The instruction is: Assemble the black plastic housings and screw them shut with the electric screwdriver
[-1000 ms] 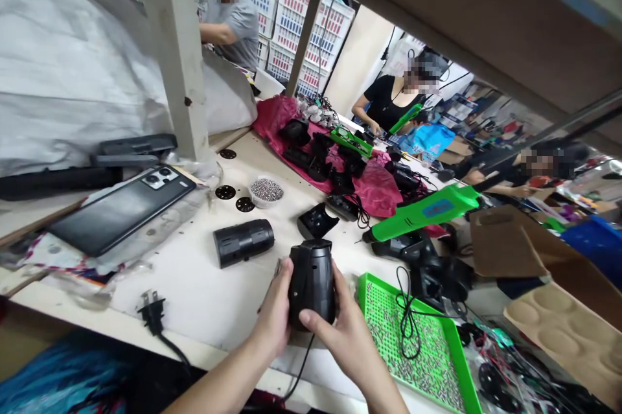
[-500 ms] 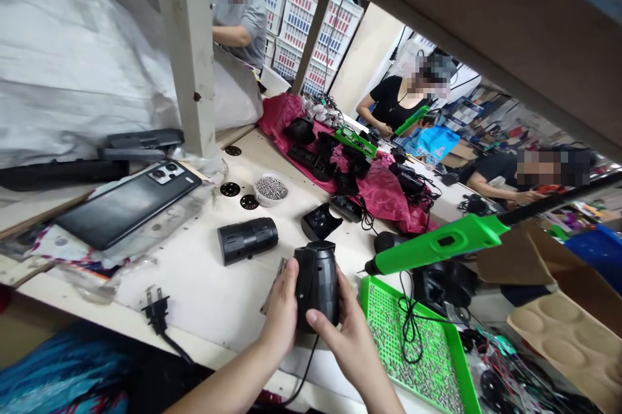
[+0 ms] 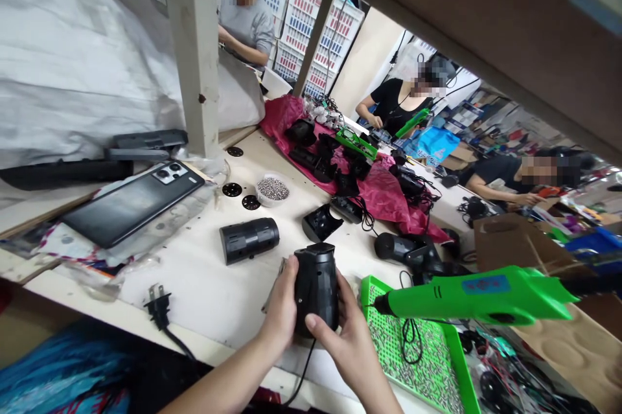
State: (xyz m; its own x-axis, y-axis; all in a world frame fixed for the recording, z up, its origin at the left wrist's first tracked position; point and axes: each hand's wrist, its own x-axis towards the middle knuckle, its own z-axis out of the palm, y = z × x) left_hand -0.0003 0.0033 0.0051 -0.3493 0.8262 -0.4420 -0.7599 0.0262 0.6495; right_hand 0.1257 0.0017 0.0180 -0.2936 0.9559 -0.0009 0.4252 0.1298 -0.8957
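Note:
Between both hands, above the front of the table, is a black rounded plastic housing with a power cord running down from it. My left hand grips its left side, fingers mostly hidden behind it. On the right side, my right hand is closed round it, with the thumb across the lower front. A green electric screwdriver hangs to the right, apart from my hands, its bit over a green tray of small screws. Beyond the housing lie a black cylindrical shell and an open half-shell.
A tub of tiny metal parts and black discs sit further back. A phone and a plug lie left. A shelf post rises behind. Black parts cover a pink sheet. Several co-workers sit beyond.
The hanging screwdriver has swung lower and to the right, turning to show a blue label. My hands keep the same hold on the housing. A co-worker at the back has shifted an arm.

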